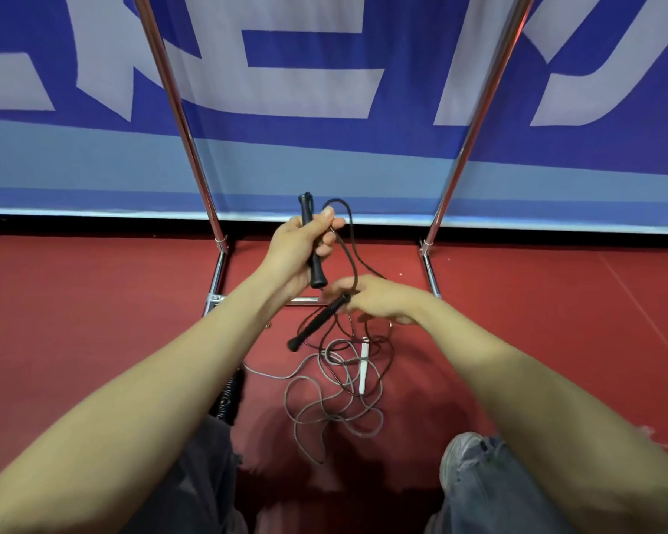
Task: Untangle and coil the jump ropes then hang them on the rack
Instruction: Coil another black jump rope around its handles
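My left hand [299,248] grips a black jump-rope handle [311,240] upright, its dark cord [350,240] looping up beside my fingers and down to the right. My right hand [378,298] holds the upper end of a second black handle [317,324] that slants down to the left. Below them, a grey cord [324,398] lies tangled with the dark cord on the red floor, with a white handle [364,366] among the loops. Another black ribbed handle [230,395] shows beside my left forearm. The chrome rack [178,106] stands just behind.
The rack's two slanted poles rise left and right [483,106], joined by a low base bar [305,300] on the red floor [93,321]. A blue and white banner wall [324,156] closes off the back. My knees [475,479] frame the tangle from below.
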